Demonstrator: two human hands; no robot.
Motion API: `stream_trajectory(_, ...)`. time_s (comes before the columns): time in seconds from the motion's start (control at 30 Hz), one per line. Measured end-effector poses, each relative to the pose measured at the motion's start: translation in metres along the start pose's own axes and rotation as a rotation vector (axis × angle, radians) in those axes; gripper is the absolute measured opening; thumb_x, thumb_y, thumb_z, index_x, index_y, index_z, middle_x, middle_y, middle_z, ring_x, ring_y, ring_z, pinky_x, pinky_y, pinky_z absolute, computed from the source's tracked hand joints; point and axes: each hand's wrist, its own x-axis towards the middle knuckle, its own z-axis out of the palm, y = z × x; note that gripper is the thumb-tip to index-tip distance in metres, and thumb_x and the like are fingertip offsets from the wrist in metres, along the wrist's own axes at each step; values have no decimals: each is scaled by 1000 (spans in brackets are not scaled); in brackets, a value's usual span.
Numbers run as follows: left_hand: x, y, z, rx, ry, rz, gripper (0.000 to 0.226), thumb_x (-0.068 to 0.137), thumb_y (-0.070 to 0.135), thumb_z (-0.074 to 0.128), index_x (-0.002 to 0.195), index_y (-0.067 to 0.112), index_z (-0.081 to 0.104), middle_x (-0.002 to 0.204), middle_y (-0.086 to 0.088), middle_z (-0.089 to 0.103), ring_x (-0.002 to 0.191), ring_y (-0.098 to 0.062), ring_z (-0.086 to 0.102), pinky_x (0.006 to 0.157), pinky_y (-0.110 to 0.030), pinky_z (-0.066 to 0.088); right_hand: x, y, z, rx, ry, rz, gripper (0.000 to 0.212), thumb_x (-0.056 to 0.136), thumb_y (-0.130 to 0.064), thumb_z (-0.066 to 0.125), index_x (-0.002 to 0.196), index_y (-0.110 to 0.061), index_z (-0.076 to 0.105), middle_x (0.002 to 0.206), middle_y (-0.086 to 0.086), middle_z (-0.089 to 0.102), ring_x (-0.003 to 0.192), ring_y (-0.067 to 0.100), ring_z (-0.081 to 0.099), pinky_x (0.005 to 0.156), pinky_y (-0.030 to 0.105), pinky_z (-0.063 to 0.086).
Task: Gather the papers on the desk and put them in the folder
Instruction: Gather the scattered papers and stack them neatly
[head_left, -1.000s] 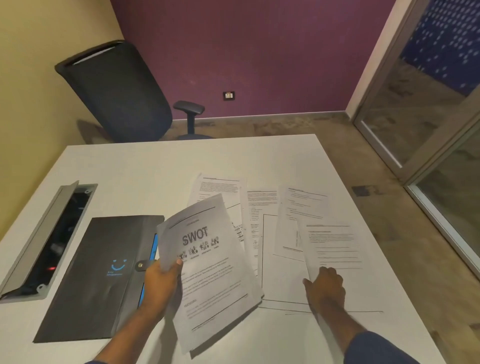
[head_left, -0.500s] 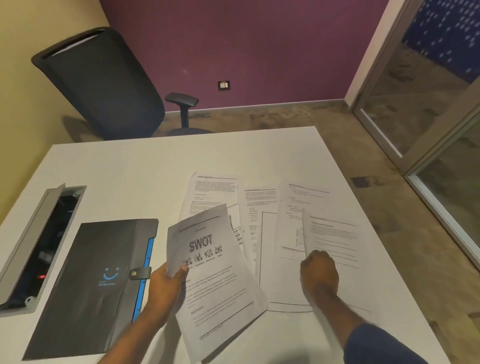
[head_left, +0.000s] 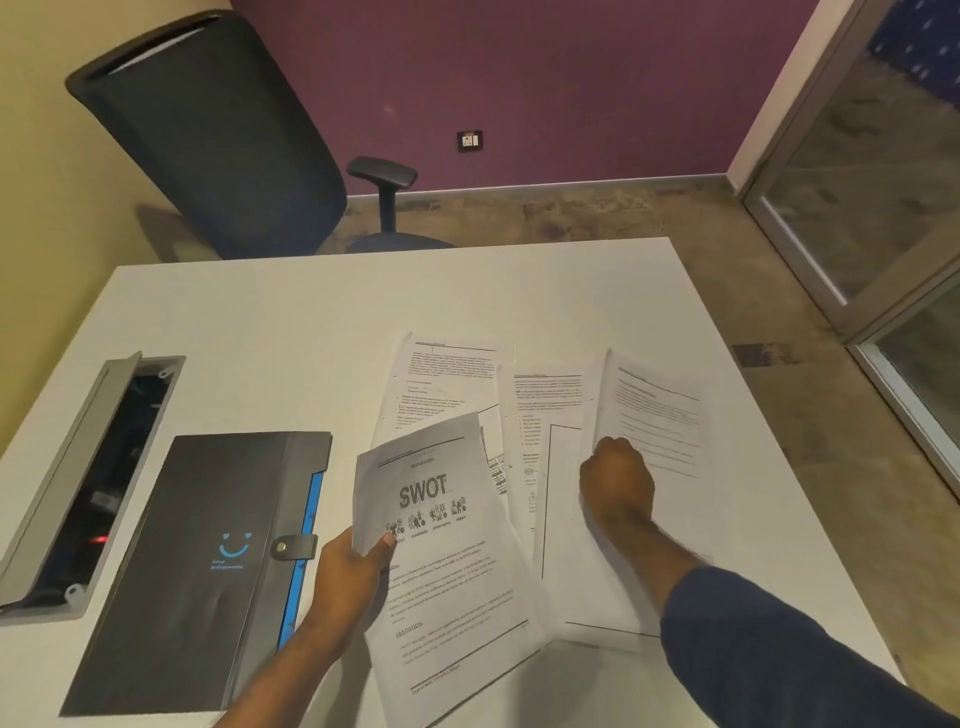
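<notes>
My left hand (head_left: 347, 571) grips the left edge of a printed sheet headed SWOT (head_left: 447, 561), held just above the white desk (head_left: 291, 332). My right hand (head_left: 617, 480) is closed on the left edge of another printed sheet (head_left: 657, 415) at the right, whose left side is lifted off the desk. Between them several more papers (head_left: 447, 384) lie fanned out and overlapping. A black folder (head_left: 208, 561) with a blue smiley, a blue spine edge and a snap strap lies shut on the desk left of my left hand.
A grey cable hatch (head_left: 88, 483) stands open in the desk at the far left. A black office chair (head_left: 218, 135) stands behind the desk's far edge. Glass door panels (head_left: 878, 171) are at the right, beyond the desk's right edge.
My right hand has moved from flat on the right sheet up to its left edge, closed on it and raised that side. The left hand keeps the SWOT sheet; the view shifted slightly.
</notes>
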Motion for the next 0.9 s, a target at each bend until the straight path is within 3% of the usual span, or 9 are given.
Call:
stream_trajectory(0.17,5,0,1,-6,-18,-15,8,91,22,68,93,26,62,73,15,76,68,0,73,39,-13,50,9,-4,18,-55,-75,-24,17,83,-2,45,92,-5,59,98,10,59,91,29,58,67,34,46)
stream_trajectory(0.23,7,-1,1,-5,-23,-18,8,91,22,68,94,26,62,75,16,76,68,0,73,40,-13,51,10,-5,26,-98,-113,27,19,90,-18,51,103,-7,59,108,9,58,101,28,55,75,37,50)
stream_trajectory(0.3,8,-1,1,-4,-23,-23,8,90,23,68,95,27,62,76,12,76,68,-3,74,40,-14,51,10,-5,32,-150,-142,72,37,90,-39,58,110,-8,59,116,9,55,109,28,51,80,39,51)
stream_trajectory(0.37,9,-2,2,3,-14,-23,9,90,24,69,95,27,62,76,5,76,65,-8,74,40,-14,51,8,-6,37,-176,-134,80,41,88,-44,60,110,-9,59,117,9,54,111,28,50,82,39,51)
stream_trajectory(0.5,11,-6,0,-10,-39,-30,12,90,23,69,101,23,63,88,0,76,73,-20,75,51,-22,57,7,-8,39,-197,-125,87,17,86,-17,58,102,-9,61,113,9,55,105,26,52,78,34,51)
stream_trajectory(0.57,11,-8,0,-9,-59,-38,16,91,23,68,106,19,63,95,-4,75,83,-25,74,60,-30,59,4,-7,38,-230,-131,85,17,83,-8,58,100,-9,60,110,8,56,102,24,53,77,31,52)
stream_trajectory(0.73,7,-9,-1,-6,-32,-50,8,91,24,68,97,25,63,86,1,76,74,-19,74,48,-17,53,-1,2,37,-262,-105,63,24,82,0,57,103,-10,60,105,7,60,99,21,58,80,28,52)
stream_trajectory(0.9,5,-7,-8,-15,-62,-59,8,92,23,67,96,28,63,81,13,77,71,-11,74,49,-17,54,-21,-4,26,-10,-39,-18,18,79,7,46,84,-8,55,88,8,60,79,26,59,61,32,47)
